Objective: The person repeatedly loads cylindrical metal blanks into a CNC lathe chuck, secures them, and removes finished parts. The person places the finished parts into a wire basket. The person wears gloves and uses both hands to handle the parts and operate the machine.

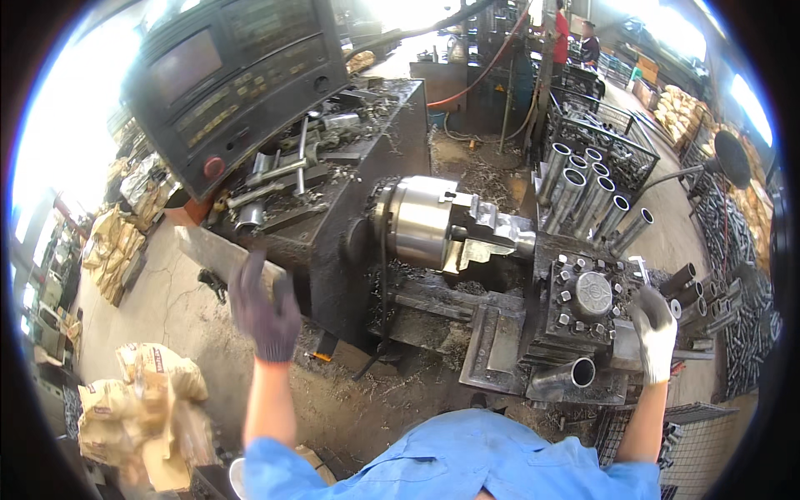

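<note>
My left hand (265,310), in a dark glove, is raised beside a flat grey metal panel (218,252) at the lathe's left; its blurred fingers look apart, with nothing visible in them. A pale glove covers my right hand (653,333), whose fingers are curled at the right side of the square tool post (592,293). A small silvery T-shaped piece (637,268) shows just past these fingers; the grip itself is hidden. The shiny chuck (421,223) with stepped jaws (492,229) sits between my hands. One metal tube (562,379) lies near the tool post.
Several tubes (593,196) stand behind the tool post, and darker ones (687,292) lie right of it. A control panel (237,71) rises at left above loose wrenches (279,173). Sacks (146,408) sit on the floor at left. A wire bin (604,137) stands beyond.
</note>
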Available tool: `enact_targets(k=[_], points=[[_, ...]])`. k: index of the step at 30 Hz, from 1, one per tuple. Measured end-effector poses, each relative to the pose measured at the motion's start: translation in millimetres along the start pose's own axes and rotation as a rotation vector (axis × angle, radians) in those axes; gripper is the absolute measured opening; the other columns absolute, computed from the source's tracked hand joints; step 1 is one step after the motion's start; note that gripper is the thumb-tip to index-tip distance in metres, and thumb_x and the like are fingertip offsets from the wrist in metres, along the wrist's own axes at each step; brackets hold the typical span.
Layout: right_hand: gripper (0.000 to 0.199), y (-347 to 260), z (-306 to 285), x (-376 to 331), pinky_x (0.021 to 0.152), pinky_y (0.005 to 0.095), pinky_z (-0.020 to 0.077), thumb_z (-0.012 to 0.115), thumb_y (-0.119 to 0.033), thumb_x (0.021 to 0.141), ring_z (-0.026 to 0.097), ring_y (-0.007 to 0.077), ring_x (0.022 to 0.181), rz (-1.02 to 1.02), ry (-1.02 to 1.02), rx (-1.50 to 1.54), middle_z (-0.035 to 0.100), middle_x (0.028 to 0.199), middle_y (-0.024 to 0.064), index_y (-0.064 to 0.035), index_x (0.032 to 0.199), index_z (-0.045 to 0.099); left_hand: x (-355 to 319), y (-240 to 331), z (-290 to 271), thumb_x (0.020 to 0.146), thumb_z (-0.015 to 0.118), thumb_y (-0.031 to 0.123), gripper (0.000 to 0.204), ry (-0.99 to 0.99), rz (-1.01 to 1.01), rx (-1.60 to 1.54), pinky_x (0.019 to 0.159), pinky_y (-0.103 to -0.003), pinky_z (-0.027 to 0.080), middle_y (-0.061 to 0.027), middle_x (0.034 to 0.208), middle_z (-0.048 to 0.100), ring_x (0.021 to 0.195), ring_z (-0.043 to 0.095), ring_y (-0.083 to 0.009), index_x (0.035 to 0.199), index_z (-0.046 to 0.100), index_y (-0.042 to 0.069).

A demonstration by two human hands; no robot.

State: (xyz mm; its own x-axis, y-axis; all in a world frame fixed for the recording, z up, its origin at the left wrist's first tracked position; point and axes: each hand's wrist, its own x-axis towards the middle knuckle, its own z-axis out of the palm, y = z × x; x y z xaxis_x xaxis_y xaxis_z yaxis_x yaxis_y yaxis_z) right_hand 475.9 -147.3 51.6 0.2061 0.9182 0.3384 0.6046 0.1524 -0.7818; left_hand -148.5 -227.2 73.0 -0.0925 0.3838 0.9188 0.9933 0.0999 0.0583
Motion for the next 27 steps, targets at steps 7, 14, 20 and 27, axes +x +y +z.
enact_targets(k=[7, 14, 20, 27], points=[[0.042, 13, -38, -81, 0.098, 0.0363, 0.0592, 0.068, 0.0, 0.095, 0.073, 0.0219, 0.108, 0.158, 0.009, 0.097, 0.075, 0.122, 0.0161, 0.0067, 0.137, 0.065, 172, -56, 117, 0.102, 0.056, 0.045, 0.077, -0.561, -0.335, 0.386, 0.093, -0.059, 0.055, -0.0241, 0.115, 0.076, 0.109, 0.074, -0.0452, 0.168, 0.026, 0.018], [0.037, 11, -48, -125, 0.086, 0.033, 0.0597, 0.076, -0.017, 0.088, 0.076, 0.0223, 0.095, 0.078, 0.052, -0.065, 0.08, 0.107, 0.0143, -0.0019, 0.122, 0.075, 160, -22, 96, 0.105, 0.059, 0.046, 0.071, -0.28, -0.259, 0.29, 0.089, -0.056, 0.056, -0.0185, 0.127, 0.074, 0.111, 0.073, -0.039, 0.166, 0.033, 0.02], [0.066, 24, -15, -133, 0.089, 0.0364, 0.0618, 0.082, -0.038, 0.086, 0.078, 0.0261, 0.098, 0.252, -0.294, 0.048, 0.079, 0.12, 0.0157, -0.0023, 0.139, 0.067, -53, 128, 5, 0.095, 0.065, -0.011, 0.036, -0.121, -0.051, -0.872, 0.079, -0.031, 0.058, -0.0111, 0.108, 0.07, 0.094, 0.067, -0.0172, 0.129, 0.066, 0.0], [0.06, 17, 51, -116, 0.092, 0.0408, 0.0621, 0.086, -0.039, 0.084, 0.076, 0.0346, 0.105, -0.091, -0.53, 0.002, 0.076, 0.119, 0.0155, -0.0098, 0.131, 0.066, -261, 230, -96, 0.1, 0.07, 0.032, 0.037, -1.244, -0.856, -0.795, 0.099, -0.038, 0.057, -0.0168, 0.119, 0.078, 0.112, 0.076, -0.0274, 0.13, 0.072, 0.01]])
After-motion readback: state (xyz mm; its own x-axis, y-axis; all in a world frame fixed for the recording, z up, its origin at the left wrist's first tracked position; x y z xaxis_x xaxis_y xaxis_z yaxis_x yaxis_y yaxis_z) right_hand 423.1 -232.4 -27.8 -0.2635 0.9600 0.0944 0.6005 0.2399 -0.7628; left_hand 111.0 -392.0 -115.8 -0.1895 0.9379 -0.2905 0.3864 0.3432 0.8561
